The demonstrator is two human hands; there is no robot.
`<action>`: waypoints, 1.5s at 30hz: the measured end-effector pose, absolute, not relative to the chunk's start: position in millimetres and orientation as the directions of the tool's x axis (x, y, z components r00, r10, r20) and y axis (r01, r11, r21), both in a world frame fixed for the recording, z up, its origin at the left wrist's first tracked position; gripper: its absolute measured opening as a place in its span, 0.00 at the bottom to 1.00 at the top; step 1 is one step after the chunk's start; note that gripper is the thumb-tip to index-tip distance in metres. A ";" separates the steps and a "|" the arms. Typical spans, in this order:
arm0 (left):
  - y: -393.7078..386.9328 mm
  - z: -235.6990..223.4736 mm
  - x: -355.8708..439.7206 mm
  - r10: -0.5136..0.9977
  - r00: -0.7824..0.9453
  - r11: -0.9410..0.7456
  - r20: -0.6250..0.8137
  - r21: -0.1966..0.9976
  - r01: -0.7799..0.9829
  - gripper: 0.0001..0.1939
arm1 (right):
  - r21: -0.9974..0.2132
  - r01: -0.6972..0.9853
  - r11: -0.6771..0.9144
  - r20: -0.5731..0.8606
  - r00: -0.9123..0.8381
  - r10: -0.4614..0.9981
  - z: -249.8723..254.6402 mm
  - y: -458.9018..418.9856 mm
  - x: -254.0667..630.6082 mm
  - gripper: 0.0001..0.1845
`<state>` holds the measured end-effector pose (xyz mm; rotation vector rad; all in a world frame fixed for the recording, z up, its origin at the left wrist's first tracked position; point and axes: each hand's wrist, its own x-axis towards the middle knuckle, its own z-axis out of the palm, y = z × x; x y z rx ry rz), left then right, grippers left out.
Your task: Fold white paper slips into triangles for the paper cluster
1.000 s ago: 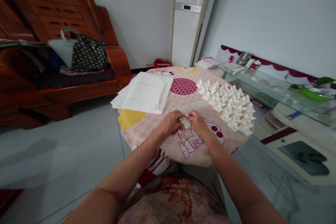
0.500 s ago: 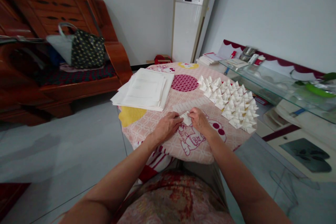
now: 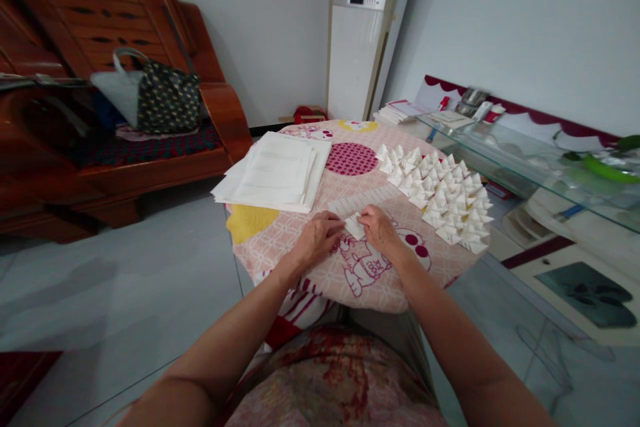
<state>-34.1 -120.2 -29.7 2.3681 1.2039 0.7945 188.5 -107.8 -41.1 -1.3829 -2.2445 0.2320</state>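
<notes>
I am working with my 2 bare hands at the near side of a round counter (image 3: 283, 250), which is wearing a pink patterned cloth (image 3: 330, 283). With my right hand (image 3: 383, 232) I am pinching the far right corner of 1 small folded paper (image 3: 355, 229), holding my fingers narrow on it. My left hand (image 3: 316, 240) is lying at the paper's left side, its fingers bending together; I cannot tell whether they are touching it or stopping just beside it. The folded paper is lying between my hands. Just beyond it, a pale strip (image 3: 363, 199) is lying flat. Toward the far left, a stack of white sheets (image 3: 277, 170) is lying slightly askew; to the right, many pointed papers (image 3: 437, 192) are standing close together. Farther right, a glass shelf (image 3: 530, 163) is running alongside, and at the far left a dark patterned bag (image 3: 169, 101) is sitting on a wooden settee (image 3: 227, 110).
</notes>
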 end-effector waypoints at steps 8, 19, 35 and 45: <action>-100.3 -23.7 -24.0 0.885 0.391 -0.461 0.252 0.582 0.670 0.10 | -0.338 0.809 0.481 0.313 -0.386 0.868 -45.0 -105.4 188.8 0.14; -111.8 -28.7 -21.6 0.831 0.477 -0.555 0.285 0.456 0.696 0.15 | -0.341 0.813 0.473 0.323 -0.371 0.871 -42.0 -106.9 187.3 0.14; -79.3 -15.5 4.7 0.929 0.336 -0.370 0.156 0.429 0.824 0.07 | -0.376 0.806 0.458 0.352 -0.333 0.875 -45.3 -109.2 185.6 0.15; -61.5 -12.9 13.3 0.957 0.291 -0.205 0.018 0.751 0.628 0.07 | -0.676 0.617 0.403 0.463 -0.071 0.884 -41.9 -104.4 191.7 0.10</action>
